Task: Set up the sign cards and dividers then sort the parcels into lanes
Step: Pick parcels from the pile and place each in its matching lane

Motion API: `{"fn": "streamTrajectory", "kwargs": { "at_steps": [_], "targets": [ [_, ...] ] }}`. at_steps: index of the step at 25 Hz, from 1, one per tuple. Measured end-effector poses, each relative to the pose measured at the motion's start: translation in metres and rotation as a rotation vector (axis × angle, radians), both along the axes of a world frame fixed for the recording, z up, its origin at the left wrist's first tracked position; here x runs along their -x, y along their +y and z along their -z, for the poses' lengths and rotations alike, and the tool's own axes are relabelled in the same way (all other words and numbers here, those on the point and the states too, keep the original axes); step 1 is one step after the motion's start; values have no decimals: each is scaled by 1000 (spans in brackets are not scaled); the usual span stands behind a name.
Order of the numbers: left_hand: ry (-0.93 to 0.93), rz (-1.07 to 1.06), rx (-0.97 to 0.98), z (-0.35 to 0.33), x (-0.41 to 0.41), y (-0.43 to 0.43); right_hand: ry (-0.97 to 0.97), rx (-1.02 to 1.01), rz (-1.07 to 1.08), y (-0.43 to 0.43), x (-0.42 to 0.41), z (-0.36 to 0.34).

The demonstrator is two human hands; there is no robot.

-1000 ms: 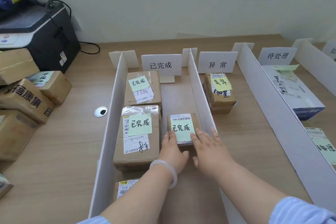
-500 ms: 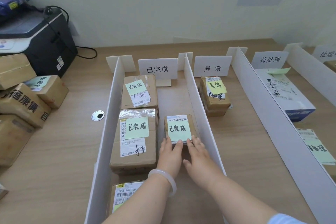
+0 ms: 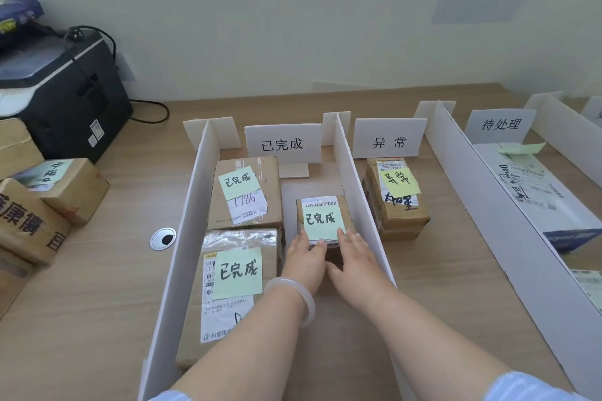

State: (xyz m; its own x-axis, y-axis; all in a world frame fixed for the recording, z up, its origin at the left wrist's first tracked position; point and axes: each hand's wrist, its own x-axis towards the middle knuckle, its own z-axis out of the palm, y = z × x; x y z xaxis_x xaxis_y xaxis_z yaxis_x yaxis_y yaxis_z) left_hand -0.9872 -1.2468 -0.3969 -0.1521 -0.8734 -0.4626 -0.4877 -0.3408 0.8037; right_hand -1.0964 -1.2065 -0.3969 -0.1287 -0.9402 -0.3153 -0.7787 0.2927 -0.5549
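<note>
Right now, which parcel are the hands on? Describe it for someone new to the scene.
Find the lane headed by the 已完成 sign card. Of three green-noted parcels there, the small parcel lies beside the right divider, the left hand and right hand touching its near edge. Its two neighbours are bigger and line the left divider.

Wood table (image 3: pixel 97 303). Printer (image 3: pixel 65 98) back left. Loose parcels (image 3: pixel 29 221) piled just in front of printer. Right of printer: white dividers (image 3: pixel 185 254), sign cards (image 3: pixel 282 143), laned parcels (image 3: pixel 270 179). Grommet (image 3: pixel 163 239) front-right of printer.
</note>
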Motion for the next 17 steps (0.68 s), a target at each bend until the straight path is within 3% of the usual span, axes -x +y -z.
{"fn": "streamTrajectory", "kwargs": {
  "at_steps": [10,17],
  "targets": [
    [-75,52,-8,8,-2,-62,160,-71,-104,-59,6,-6],
    [-59,61,58,-4,-5,-59,138,-12,-66,-57,1,-12]
  ]
}}
